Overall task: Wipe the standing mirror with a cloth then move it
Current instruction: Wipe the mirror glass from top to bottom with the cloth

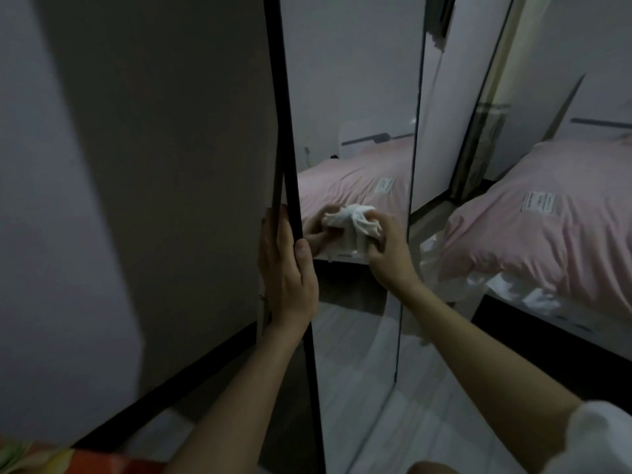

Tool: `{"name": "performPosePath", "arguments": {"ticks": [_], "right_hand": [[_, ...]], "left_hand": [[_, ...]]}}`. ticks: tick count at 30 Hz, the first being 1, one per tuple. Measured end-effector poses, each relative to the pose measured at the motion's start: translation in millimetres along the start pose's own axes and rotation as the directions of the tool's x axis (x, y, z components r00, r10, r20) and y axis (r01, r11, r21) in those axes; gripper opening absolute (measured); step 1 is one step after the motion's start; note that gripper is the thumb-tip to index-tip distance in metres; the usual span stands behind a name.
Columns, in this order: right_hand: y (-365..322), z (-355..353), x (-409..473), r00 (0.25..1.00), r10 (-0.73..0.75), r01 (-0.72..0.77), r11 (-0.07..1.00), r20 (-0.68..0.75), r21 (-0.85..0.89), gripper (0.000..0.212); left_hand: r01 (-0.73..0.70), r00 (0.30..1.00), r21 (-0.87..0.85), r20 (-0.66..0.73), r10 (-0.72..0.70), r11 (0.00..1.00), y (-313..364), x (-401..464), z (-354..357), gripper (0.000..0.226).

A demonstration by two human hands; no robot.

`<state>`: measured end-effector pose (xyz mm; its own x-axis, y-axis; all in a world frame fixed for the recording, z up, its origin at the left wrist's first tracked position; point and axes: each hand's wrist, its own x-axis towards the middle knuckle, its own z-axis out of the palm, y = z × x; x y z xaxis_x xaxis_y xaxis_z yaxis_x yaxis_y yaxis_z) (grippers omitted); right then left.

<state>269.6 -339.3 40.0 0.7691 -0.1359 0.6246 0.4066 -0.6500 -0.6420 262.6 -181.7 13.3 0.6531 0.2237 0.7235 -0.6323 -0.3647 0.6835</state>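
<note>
Dim room, head view, image soft with some blur

Wall (102,165), grey-white, fills the area left of the left hand, with a dark skirting strip running along its base below that forearm.

Standing mirror (349,97): tall, narrow, black-framed, upright between the two hands, its glass facing right of the left hand. The glass reflects a pink bed and pale floor.

Bed (547,241), pink cover, lies to the right of the right hand, well apart from it, with white bedding bunched at its near edge.

Left hand (287,282) grips the mirror's left frame edge; thumb lies on the front of the frame, fingers wrap behind it. A reflection of fingers shows in the glass just beside the thumb.

Right hand (390,251) clutches a crumpled white cloth (355,220) and holds it against the glass, roughly level with the left hand's fingertips. How firmly the cloth presses on the glass cannot be told from this angle.

White sleeve cuff (595,439) sits at the right forearm's near end.

Patterned orange-green fabric (51,456) lies below the left forearm, at the bottom corner
</note>
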Motion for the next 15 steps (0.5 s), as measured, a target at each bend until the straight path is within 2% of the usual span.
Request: {"name": "performPosePath", "arguments": {"ticks": [2, 4, 5, 7, 8, 9, 11, 13, 15], "right_hand": [[20.0, 12.8, -23.3, 0.999, -0.027, 0.027, 1.000, 0.030, -0.013, 0.040], [45.0, 17.4, -59.4, 0.988, 0.040, -0.038, 0.999, 0.148, -0.017, 0.037], [54.7, 16.7, -76.8, 0.955, 0.129, -0.124, 0.992, 0.266, -0.037, 0.036], [67.8, 14.5, -105.3, 0.813, 0.295, -0.225, 0.954, 0.502, -0.196, 0.032], [73.1, 13.8, -112.9, 0.774, 0.363, -0.238, 0.926, 0.518, -0.293, 0.028], [73.8, 12.9, -113.4, 0.788, 0.424, -0.275, 0.891, 0.446, -0.363, 0.023], [66.9, 9.5, -102.5, 0.880, 0.435, -0.338, 0.855, 0.189, -0.393, 0.012], [54.5, 4.1, -81.6, 0.926, 0.376, -0.364, 0.876, -0.025, -0.317, 0.006], [45.2, -0.2, -62.1, 0.944, 0.308, -0.324, 0.933, -0.121, -0.159, 0.016]], "left_hand": [[-0.010, 1.000, -0.032, -0.004, 0.010, 0.999, -3.5, -3.6, 4.1, 0.057], [0.016, 1.000, -0.048, -0.020, -0.017, 0.999, -4.1, -5.9, 8.5, 0.059], [0.032, 0.999, -0.060, -0.026, -0.033, 0.998, -3.3, -6.9, 10.5, 0.059], [0.046, 0.998, -0.082, -0.037, -0.049, 0.996, -2.9, -10.5, 13.5, 0.057], [0.051, 0.998, -0.096, -0.038, -0.055, 0.994, -2.7, -11.9, 15.1, 0.053], [0.061, 0.997, -0.110, -0.034, -0.065, 0.992, -2.3, -11.5, 15.3, 0.049], [0.062, 0.997, -0.125, -0.038, -0.067, 0.990, -2.3, -10.2, 15.7, 0.048], [0.026, 0.998, -0.119, -0.052, -0.032, 0.993, -3.3, -9.5, 15.3, 0.053], [-0.003, 0.998, -0.115, -0.058, -0.003, 0.993, -5.7, -9.8, 15.4, 0.057]]}}
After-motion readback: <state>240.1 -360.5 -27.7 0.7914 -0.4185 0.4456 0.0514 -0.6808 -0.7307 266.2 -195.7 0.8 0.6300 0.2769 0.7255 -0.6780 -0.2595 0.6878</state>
